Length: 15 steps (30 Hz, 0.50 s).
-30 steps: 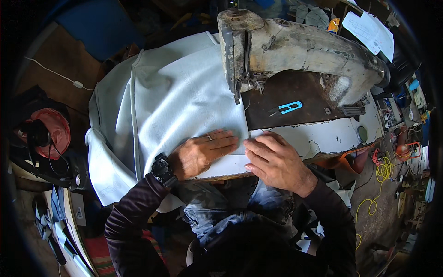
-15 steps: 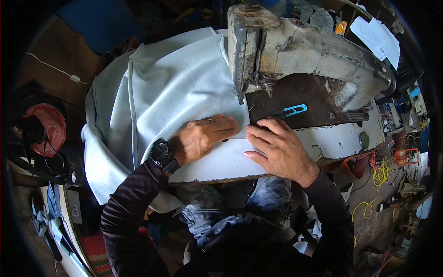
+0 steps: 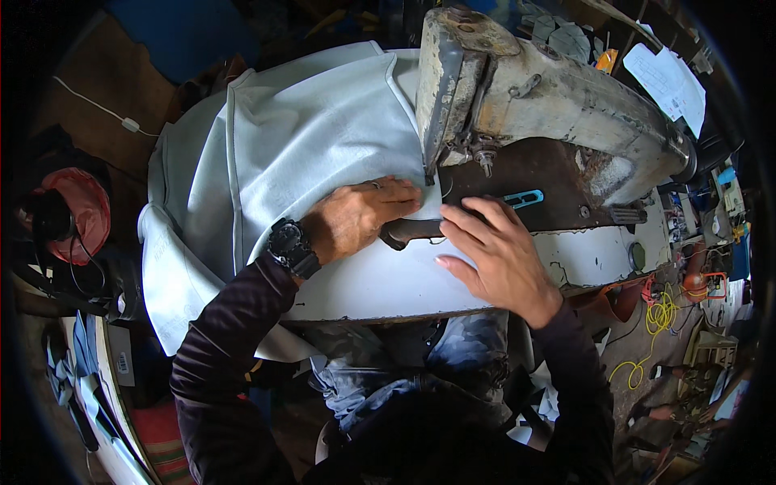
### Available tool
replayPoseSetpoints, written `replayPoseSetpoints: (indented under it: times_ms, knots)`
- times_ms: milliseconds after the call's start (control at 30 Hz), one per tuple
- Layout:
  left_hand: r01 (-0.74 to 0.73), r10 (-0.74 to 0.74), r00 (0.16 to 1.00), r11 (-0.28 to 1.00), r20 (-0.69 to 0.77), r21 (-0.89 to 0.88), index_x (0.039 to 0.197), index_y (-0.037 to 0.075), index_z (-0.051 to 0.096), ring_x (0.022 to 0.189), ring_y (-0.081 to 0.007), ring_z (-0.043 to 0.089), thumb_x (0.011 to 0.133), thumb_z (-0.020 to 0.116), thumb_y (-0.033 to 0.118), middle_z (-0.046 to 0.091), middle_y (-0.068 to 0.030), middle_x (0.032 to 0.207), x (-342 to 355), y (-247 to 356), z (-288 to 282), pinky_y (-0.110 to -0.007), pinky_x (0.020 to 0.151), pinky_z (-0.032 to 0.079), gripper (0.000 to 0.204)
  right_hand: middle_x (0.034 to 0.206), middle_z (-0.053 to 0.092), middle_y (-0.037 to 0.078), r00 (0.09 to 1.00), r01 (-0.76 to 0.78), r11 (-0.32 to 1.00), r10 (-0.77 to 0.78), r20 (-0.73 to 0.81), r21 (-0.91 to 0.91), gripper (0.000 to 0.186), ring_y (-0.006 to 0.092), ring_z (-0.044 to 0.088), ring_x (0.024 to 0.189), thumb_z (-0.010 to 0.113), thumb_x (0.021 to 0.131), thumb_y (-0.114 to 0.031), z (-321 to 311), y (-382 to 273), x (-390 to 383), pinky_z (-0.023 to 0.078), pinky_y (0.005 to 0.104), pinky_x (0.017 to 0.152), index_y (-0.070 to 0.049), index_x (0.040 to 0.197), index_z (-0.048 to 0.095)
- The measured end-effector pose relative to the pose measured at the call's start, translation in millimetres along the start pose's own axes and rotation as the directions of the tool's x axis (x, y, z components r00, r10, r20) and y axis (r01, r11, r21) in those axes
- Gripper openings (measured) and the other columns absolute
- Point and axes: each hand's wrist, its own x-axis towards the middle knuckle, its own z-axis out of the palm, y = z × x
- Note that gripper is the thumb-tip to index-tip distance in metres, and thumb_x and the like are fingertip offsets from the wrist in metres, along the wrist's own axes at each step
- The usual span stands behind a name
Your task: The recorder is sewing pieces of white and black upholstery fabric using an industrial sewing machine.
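Observation:
Pale grey leather-like material (image 3: 315, 145) with raised seams lies draped over the sewing table, its right edge under the head of an old, worn sewing machine (image 3: 566, 89). My left hand (image 3: 364, 212) rests flat on the material near its front edge, fingers together and stretched toward the needle area. My right hand (image 3: 505, 263) is open, fingers spread, with the fingertips at the material's front right corner; whether they touch it I cannot tell. Beyond my right fingers lie blue-handled thread snips (image 3: 525, 198) on the dark machine bed, their blades hidden behind the hand.
The white tabletop (image 3: 364, 283) has a chipped front edge close to my lap. A red bag-like container (image 3: 77, 214) stands at the left. Yellow cord (image 3: 659, 311) lies coiled on the floor at the right. Papers (image 3: 667, 81) hang behind the machine.
Both hands have moved slightly away from me, and the material's front edge has slid the same way, uncovering the dark bed edge beside my left hand. The whole view has shifted a little.

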Motion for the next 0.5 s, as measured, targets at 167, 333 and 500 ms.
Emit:
replayPoseSetpoints:
  times_ms: [167,333,500]
  knots:
    - [0.012,-0.011,0.999,1.0,-0.043,0.023,0.134,0.005,0.073,0.139,-0.0279,0.061,0.092,0.067,-0.001,0.068,-0.0108,0.145,3,-9,2,-0.039,0.12,0.049,0.043,0.137,0.069,0.011,0.999,0.017,1.0,-0.018,-0.029,-0.014,0.047,0.0348,0.057,0.129,0.076,0.093,-0.042,-39,-7,-36,0.048,0.0524,0.112,0.0,0.114,0.074]
    - [0.037,-0.039,0.998,0.999,-0.044,-0.034,0.135,0.005,0.073,0.137,-0.0307,0.062,0.09,0.063,-0.006,0.067,-0.0141,0.146,8,-19,3,-0.039,0.118,0.051,0.047,0.136,0.071,0.013,0.998,-0.067,0.994,0.066,-0.024,-0.084,0.058,0.0371,0.058,0.132,0.065,0.098,-0.053,-74,3,-65,0.047,0.0577,0.113,0.001,0.117,0.075]
    - [0.027,-0.025,0.997,0.999,-0.069,0.032,0.136,0.004,0.071,0.133,-0.0303,0.065,0.084,0.064,-0.01,0.067,-0.0138,0.146,13,-29,1,-0.038,0.114,0.056,0.054,0.132,0.072,0.016,0.984,-0.116,0.979,0.089,-0.155,-0.169,0.065,0.0394,0.064,0.124,0.046,0.108,-0.056,-116,32,-82,0.048,0.0548,0.111,0.002,0.121,0.073]
